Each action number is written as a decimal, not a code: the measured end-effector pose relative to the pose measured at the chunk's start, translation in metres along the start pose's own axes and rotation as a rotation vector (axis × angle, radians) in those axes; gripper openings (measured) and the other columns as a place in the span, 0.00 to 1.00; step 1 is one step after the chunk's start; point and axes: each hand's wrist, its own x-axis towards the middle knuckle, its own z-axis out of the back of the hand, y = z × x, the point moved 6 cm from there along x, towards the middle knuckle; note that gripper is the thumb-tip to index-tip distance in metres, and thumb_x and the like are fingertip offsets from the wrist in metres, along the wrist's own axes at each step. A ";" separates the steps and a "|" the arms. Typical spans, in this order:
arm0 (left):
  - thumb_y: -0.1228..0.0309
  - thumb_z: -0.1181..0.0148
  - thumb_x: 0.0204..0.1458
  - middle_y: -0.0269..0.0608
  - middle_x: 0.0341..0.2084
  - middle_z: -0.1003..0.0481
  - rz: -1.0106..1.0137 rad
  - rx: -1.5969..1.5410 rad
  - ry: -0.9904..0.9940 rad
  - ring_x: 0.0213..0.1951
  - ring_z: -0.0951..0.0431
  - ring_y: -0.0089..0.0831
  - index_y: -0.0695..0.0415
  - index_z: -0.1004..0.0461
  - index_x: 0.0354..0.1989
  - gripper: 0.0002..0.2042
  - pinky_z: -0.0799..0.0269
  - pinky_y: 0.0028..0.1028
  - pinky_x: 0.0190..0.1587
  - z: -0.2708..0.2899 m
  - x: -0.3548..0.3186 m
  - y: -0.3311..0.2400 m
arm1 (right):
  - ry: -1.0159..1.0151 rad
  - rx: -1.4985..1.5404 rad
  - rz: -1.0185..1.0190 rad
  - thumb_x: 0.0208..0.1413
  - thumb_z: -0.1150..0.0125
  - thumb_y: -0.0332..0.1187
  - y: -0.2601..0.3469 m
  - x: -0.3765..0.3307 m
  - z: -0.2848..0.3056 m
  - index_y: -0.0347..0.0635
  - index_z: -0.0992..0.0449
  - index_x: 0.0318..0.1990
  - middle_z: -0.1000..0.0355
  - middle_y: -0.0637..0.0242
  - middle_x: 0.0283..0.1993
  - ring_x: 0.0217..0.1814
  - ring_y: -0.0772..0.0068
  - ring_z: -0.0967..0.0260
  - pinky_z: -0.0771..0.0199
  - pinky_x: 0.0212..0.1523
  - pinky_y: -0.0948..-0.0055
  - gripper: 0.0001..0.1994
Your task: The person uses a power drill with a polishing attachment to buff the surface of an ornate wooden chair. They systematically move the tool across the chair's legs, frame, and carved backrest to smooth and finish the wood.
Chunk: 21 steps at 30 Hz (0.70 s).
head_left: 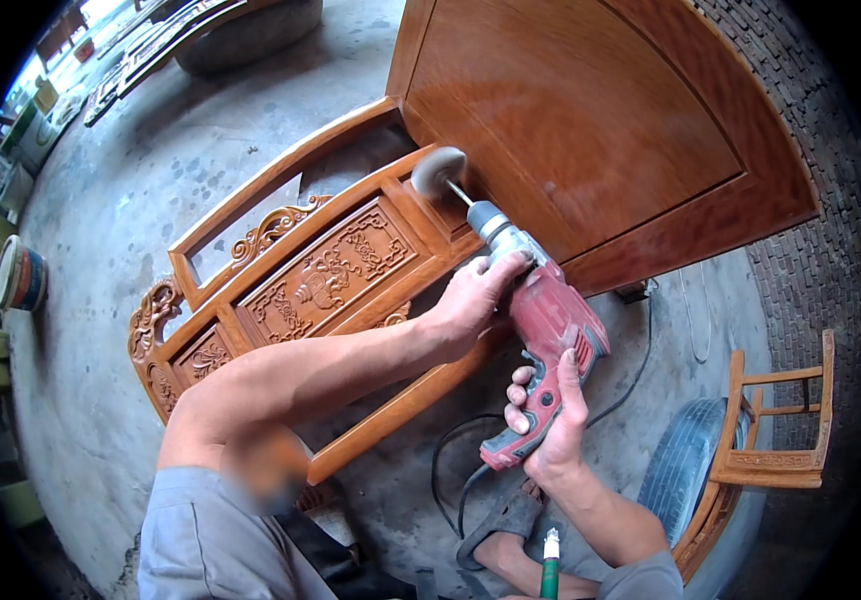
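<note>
Both hands grip a red electric drill (pixel 545 330), the left hand (pixel 472 296) near its chuck and the right hand (pixel 548 420) on its handle, pressing its round buffing pad (pixel 437 170) against the carved wooden frame (pixel 320 275).

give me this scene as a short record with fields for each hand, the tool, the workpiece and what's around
left hand: grips the front body of the red electric drill
right hand: wraps the drill's handle
tool tip: round grey buffing pad on the drill's shaft, against the wood
workpiece: carved orange-brown wooden furniture frame lying on the concrete floor
cable: black cord trailing on the floor
nearby: small wooden chair beside a black tyre; large wooden panel
</note>
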 end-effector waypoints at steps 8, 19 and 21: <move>0.51 0.39 0.59 0.37 0.48 0.27 0.125 0.012 0.082 0.49 0.27 0.27 0.56 0.34 0.56 0.25 0.27 0.33 0.52 -0.029 -0.016 0.036 | -0.097 -0.013 -0.027 0.65 0.47 0.59 0.006 -0.042 0.034 0.42 0.35 0.53 0.30 0.64 0.37 0.31 0.75 0.33 0.33 0.20 0.79 0.28; 0.52 0.39 0.59 0.38 0.48 0.27 0.166 0.066 0.047 0.50 0.27 0.26 0.56 0.35 0.56 0.25 0.27 0.33 0.51 -0.029 -0.021 0.036 | -0.096 0.005 -0.025 0.65 0.48 0.60 0.005 -0.042 0.038 0.42 0.35 0.53 0.31 0.65 0.37 0.31 0.75 0.34 0.34 0.19 0.80 0.28; 0.52 0.39 0.59 0.38 0.49 0.27 0.176 0.048 0.043 0.50 0.27 0.27 0.56 0.35 0.57 0.25 0.27 0.34 0.52 -0.030 -0.016 0.036 | -0.088 0.017 -0.035 0.65 0.48 0.59 0.005 -0.042 0.034 0.42 0.36 0.53 0.31 0.65 0.37 0.30 0.75 0.33 0.34 0.20 0.80 0.27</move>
